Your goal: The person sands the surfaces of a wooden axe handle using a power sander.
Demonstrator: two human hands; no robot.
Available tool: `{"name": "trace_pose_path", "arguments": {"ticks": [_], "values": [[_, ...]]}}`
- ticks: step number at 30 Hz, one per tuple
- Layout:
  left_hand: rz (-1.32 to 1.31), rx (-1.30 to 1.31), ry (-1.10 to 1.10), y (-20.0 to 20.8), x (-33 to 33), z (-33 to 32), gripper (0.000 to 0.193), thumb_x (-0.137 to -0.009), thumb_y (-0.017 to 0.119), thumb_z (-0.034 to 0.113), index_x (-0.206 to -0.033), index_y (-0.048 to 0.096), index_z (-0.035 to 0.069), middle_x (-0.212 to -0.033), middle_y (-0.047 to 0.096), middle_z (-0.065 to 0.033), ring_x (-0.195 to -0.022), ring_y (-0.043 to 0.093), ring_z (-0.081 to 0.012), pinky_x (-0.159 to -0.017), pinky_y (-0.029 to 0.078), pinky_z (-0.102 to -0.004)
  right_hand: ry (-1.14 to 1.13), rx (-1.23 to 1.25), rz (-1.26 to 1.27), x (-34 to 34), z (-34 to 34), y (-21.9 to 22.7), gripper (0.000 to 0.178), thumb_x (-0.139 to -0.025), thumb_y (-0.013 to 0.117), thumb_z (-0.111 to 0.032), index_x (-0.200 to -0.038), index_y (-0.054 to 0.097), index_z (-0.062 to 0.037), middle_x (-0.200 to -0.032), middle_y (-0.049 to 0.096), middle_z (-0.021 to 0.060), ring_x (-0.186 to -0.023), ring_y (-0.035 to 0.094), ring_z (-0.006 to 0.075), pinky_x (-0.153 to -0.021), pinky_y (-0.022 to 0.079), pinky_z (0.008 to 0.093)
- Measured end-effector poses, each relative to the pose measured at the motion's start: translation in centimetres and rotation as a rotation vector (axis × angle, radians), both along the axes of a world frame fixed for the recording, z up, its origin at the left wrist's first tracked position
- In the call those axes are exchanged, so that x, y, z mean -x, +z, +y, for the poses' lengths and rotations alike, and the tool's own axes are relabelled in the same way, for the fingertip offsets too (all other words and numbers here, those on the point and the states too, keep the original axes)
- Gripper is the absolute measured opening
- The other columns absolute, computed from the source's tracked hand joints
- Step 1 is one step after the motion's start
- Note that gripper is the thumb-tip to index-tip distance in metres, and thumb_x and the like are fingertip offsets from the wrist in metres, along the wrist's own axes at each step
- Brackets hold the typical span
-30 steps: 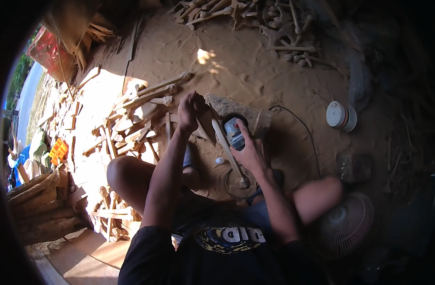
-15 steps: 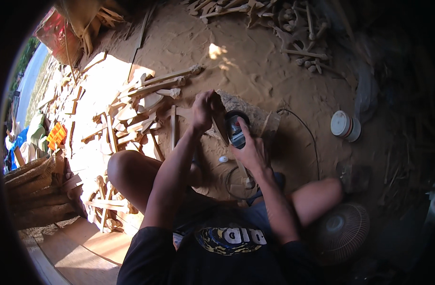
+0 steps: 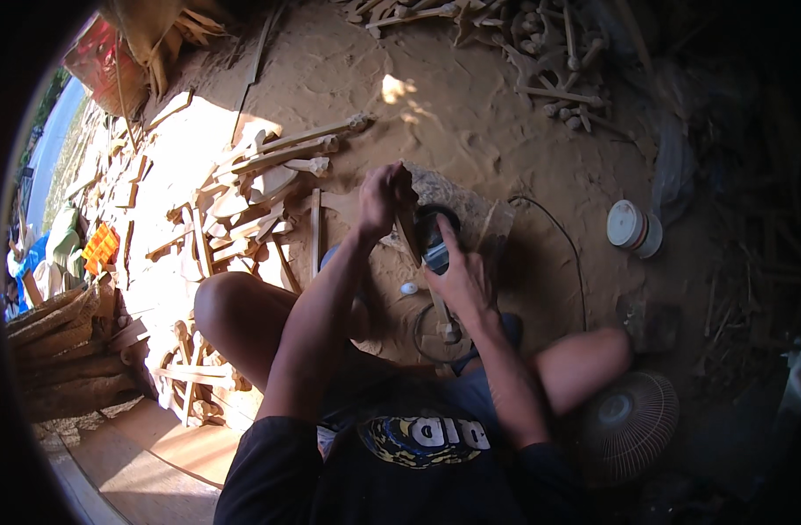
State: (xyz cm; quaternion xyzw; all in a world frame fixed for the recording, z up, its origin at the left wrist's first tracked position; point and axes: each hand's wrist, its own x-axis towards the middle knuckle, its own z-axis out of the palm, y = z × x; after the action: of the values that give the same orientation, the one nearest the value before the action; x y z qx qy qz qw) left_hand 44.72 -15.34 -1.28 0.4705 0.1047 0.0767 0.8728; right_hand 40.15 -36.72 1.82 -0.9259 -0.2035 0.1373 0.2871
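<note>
My left hand point(image 3: 385, 199) is closed around the upper end of a narrow tan strip point(image 3: 408, 238), which slants down toward my right hand. Its material, wood or bone, I cannot make out. My right hand point(image 3: 463, 284) grips a dark angle grinder point(image 3: 436, 256) with a round black head, the index finger stretched along its top. The strip's edge lies close against the grinder's rim; whether they touch is hard to tell. Just beyond both hands is a rough, pale block point(image 3: 453, 194) on the sandy ground. A small white oval object point(image 3: 408, 288) lies below the strip.
Long pale pieces with knobbed ends point(image 3: 282, 157) lie heaped on the left, partly in bright sun. Another such pile point(image 3: 562, 74) is at the far right. A black cable point(image 3: 565, 236) curves across the sand near a white-lidded jar point(image 3: 626, 224). By my right knee stands a fan point(image 3: 632, 424).
Both hands keep their hold and have barely moved. The strip and grinder have tilted slightly, and the whole view has shifted a little.
</note>
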Motion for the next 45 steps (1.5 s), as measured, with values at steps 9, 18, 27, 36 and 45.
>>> {"name": "trace_pose_path", "arguments": {"ticks": [9,18,27,36,45], "values": [[0.006,0.024,0.060,-0.5,0.0,0.3,0.048,-0.108,0.048,0.032,-0.065,0.048,0.011,-0.058,0.044,-0.0032,-0.051,0.045,-0.0181,-0.057,0.043,-0.0355,0.011,0.024,-0.055,1.0,-1.8,0.8,0.091,-0.084,0.083,-0.025,-0.163,0.038,-0.0300,-0.088,0.073,0.0305,-0.083,0.073,0.0503,-0.070,0.056,0.0601],[-0.001,0.038,0.069,-0.4,-0.1,0.5,0.049,-0.108,0.048,0.033,-0.064,0.046,0.011,-0.058,0.042,-0.0028,-0.051,0.042,-0.0175,-0.056,0.041,-0.0354,0.040,-0.119,-0.011,-1.2,-0.3,-0.6,0.090,-0.083,0.083,-0.023,-0.162,0.040,-0.0307,-0.089,0.074,0.0294,-0.086,0.073,0.0496,-0.072,0.056,0.0603],[0.030,-0.004,0.128,0.1,-0.8,-0.1,0.046,-0.108,0.048,0.032,-0.068,0.047,0.011,-0.060,0.042,-0.0021,-0.051,0.042,-0.0177,-0.055,0.041,-0.0361,0.046,-0.061,0.011,-1.1,-1.5,0.3,0.090,-0.081,0.085,-0.025,-0.161,0.043,-0.0311,-0.091,0.074,0.0286,-0.089,0.073,0.0493,-0.076,0.057,0.0591],[0.023,0.090,0.187,-0.9,-1.4,1.9,0.038,-0.109,0.048,0.029,-0.073,0.047,0.014,-0.061,0.042,-0.0014,-0.052,0.044,-0.0171,-0.057,0.044,-0.0361,-0.049,0.048,0.061,3.2,-6.6,2.0,0.087,-0.080,0.082,-0.021,-0.159,0.046,-0.0279,-0.107,0.074,0.0288,-0.099,0.071,0.0502,-0.088,0.056,0.0587],[0.254,0.037,0.948,2.5,0.7,0.4,0.033,-0.103,0.050,0.023,-0.075,0.054,0.006,-0.063,0.049,-0.0049,-0.045,0.049,-0.0210,-0.050,0.050,-0.0379,-0.445,-0.241,-0.140,0.6,-11.4,3.2,0.088,-0.081,0.081,-0.024,-0.160,0.042,-0.0194,-0.132,0.071,0.0237,-0.113,0.071,0.0454,-0.095,0.058,0.0500]]}}
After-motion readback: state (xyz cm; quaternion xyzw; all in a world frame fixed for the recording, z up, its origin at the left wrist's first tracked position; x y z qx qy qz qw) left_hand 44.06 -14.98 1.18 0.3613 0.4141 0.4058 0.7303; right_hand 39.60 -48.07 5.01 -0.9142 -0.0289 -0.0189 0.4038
